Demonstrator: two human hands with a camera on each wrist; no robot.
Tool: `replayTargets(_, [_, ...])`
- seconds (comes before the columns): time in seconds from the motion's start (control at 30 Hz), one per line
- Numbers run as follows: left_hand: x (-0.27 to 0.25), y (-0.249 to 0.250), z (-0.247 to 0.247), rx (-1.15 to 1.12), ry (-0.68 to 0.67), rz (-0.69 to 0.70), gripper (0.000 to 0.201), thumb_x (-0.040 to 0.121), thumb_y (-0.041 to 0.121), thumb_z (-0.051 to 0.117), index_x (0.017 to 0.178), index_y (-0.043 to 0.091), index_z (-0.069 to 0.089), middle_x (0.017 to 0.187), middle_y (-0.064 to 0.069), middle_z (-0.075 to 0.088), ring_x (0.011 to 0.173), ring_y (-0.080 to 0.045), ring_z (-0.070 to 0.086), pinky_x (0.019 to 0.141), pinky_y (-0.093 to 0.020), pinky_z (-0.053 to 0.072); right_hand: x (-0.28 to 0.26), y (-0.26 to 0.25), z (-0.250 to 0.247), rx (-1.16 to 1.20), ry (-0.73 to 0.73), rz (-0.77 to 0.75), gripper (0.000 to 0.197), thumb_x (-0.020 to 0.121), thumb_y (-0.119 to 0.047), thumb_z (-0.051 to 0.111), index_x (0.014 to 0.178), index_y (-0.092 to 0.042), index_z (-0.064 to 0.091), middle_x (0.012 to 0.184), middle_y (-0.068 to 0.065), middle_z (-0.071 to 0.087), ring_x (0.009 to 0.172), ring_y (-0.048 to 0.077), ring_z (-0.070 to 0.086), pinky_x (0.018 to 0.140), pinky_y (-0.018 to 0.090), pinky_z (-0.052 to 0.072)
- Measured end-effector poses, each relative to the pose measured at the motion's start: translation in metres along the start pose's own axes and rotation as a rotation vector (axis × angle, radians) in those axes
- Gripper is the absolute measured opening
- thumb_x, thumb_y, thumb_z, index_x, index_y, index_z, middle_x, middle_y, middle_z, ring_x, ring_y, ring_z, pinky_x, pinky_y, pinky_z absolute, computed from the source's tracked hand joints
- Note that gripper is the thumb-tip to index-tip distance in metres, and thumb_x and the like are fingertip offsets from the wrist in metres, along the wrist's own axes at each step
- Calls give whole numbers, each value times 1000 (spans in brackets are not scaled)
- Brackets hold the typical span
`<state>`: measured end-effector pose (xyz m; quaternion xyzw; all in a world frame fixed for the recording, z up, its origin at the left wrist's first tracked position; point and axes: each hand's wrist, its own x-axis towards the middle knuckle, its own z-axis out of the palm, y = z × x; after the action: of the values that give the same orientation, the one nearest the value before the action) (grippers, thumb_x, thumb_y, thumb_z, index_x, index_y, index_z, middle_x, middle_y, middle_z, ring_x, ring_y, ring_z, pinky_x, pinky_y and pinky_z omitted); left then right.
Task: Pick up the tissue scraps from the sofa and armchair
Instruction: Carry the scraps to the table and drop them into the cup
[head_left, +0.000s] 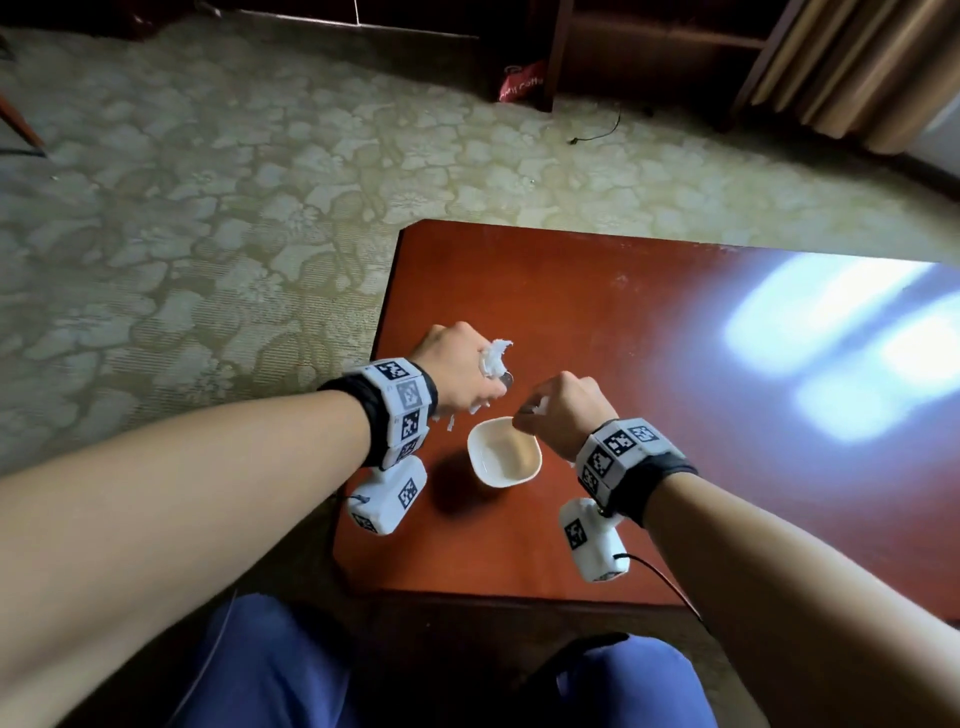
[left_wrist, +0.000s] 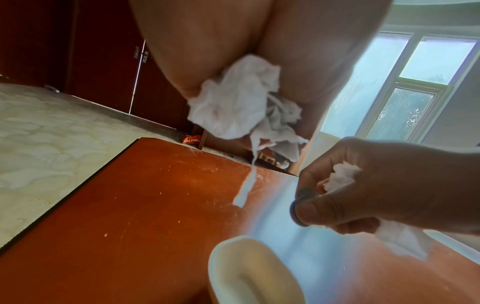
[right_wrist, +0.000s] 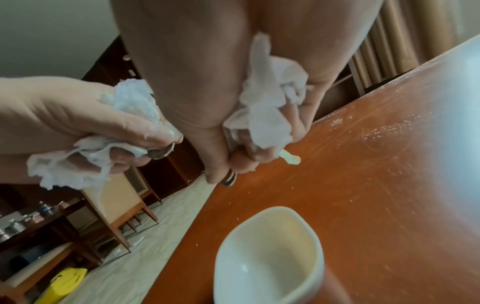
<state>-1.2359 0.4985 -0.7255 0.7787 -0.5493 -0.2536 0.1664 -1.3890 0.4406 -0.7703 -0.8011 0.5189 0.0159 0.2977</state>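
My left hand (head_left: 465, 371) hovers over the red-brown table (head_left: 649, 364) and grips a wad of white tissue scraps (head_left: 493, 358), with thin shreds hanging down from it (left_wrist: 233, 102). Just to its right, my right hand (head_left: 558, 408) is curled round another bunch of tissue scraps (right_wrist: 267, 107), and a small twisted bit sticks out near the fingertips. An empty white bowl (head_left: 504, 452) stands on the table directly below and between both hands. Each hand also pinches a small round metal piece at its fingertips; I cannot tell what it is.
Patterned beige carpet (head_left: 208, 208) lies left of and beyond the table. A red bag (head_left: 522, 83) sits by dark wooden furniture at the back, and a black cable (head_left: 597, 132) trails on the floor. Curtains (head_left: 857, 67) hang at the far right. A yellow bag (right_wrist: 64, 281) lies beside wooden chairs.
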Motion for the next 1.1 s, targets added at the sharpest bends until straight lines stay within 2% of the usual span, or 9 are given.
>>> replayTargets(0.13, [-6, -18, 26, 24, -49, -17, 15, 68, 31, 79, 66, 20, 69, 61, 7, 65, 58, -12, 64, 46, -17, 42, -1, 11, 30, -43, 5, 20, 22, 74, -33, 67, 88, -17, 73, 83, 8, 69, 70, 27, 63, 55, 26, 46])
replayTargets(0.23, [-10, -31, 47, 23, -65, -36, 12, 66, 27, 79, 71, 18, 71, 61, 7, 65, 55, -10, 61, 45, -16, 41, 0, 20, 52, -66, 22, 60, 24, 73, -33, 69, 92, -18, 72, 88, 10, 68, 71, 29, 63, 58, 26, 46])
replayTargets(0.4, [-10, -41, 78, 25, -69, -58, 16, 66, 30, 80, 77, 21, 72, 64, 8, 67, 66, -15, 66, 57, -22, 49, 5, 33, 73, -59, 32, 85, 25, 74, -33, 69, 93, -18, 71, 91, 11, 68, 74, 30, 65, 60, 29, 50])
replayTargets(0.53, [-7, -40, 92, 19, -51, -79, 24, 67, 36, 82, 84, 22, 75, 75, 3, 70, 72, -18, 67, 67, -27, 56, 5, 41, 78, -31, 48, 122, 29, 74, -39, 72, 94, -18, 70, 91, 11, 66, 74, 30, 62, 61, 29, 49])
replayTargets(0.6, [-5, -39, 94, 24, -43, -91, 22, 69, 36, 82, 82, 20, 74, 75, 2, 69, 71, -18, 65, 64, -26, 54, 6, 43, 77, -12, 45, 129, 26, 75, -38, 73, 92, -18, 71, 90, 11, 66, 75, 30, 62, 62, 28, 48])
replayTargets(0.7, [-2, -37, 95, 41, -46, -96, 20, 70, 35, 80, 80, 19, 73, 78, 0, 71, 70, -18, 66, 58, -25, 48, 9, 45, 74, 3, 59, 132, 21, 79, -37, 70, 90, -19, 72, 92, 11, 67, 78, 31, 64, 66, 32, 54])
replayTargets(0.8, [-1, -38, 95, 56, -46, -102, 21, 71, 36, 80, 81, 18, 74, 78, 0, 70, 72, -20, 66, 58, -24, 47, 8, 43, 72, 20, 63, 134, 23, 80, -38, 72, 91, -17, 72, 92, 11, 67, 79, 32, 66, 72, 36, 58])
replayTargets(1.03, [-5, -41, 84, 44, -18, -77, 18, 73, 35, 77, 75, 17, 72, 74, 0, 69, 71, -20, 66, 59, -26, 49, 2, 34, 65, 23, 110, 115, 20, 80, -34, 68, 87, -17, 73, 89, 12, 67, 76, 33, 66, 70, 36, 58])
replayTargets(1.1, [-5, -42, 79, 30, -12, -67, 19, 73, 35, 77, 75, 17, 72, 75, -1, 70, 70, -20, 67, 58, -26, 50, 1, 28, 63, 10, 121, 93, 19, 81, -33, 67, 86, -17, 73, 87, 13, 68, 73, 32, 65, 66, 32, 55])
